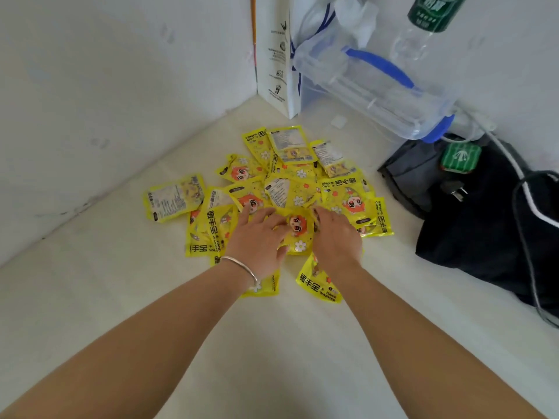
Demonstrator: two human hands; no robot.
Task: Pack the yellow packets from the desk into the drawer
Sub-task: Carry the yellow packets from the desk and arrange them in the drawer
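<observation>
Head view. Saw packets (302, 182) heaped in a loose, overlapping pile on desk (272, 343), toward the back corner by the wall. Noted some face up with a cartoon face, some back side up with small print. Spotted one more just left of the heap (175, 196), touching its edge, and another at the near edge (317, 285), partly under the right wrist.

Found left hand (257, 240) palm down on the pile, fingers spread and straight, gripping nothing, thumb at the edge of the middle packet (298, 229). Noted bracelet (242, 267) on that wrist. Found right hand (335, 237) palm down on the other side of the same packet, fingertips on the pile; could not tell whether pinching anything. Saw the middle packet flat between both hands.

Logged white paper bag (275, 55) upright in the corner. Logged clear box (393, 95) with blue handle tilted against the wall beside it, and bottle (423, 28) with green label behind the box. Logged black bag (484, 231) at right, well apart from the pile, with green case (461, 158) and cable (514, 164) on it.
</observation>
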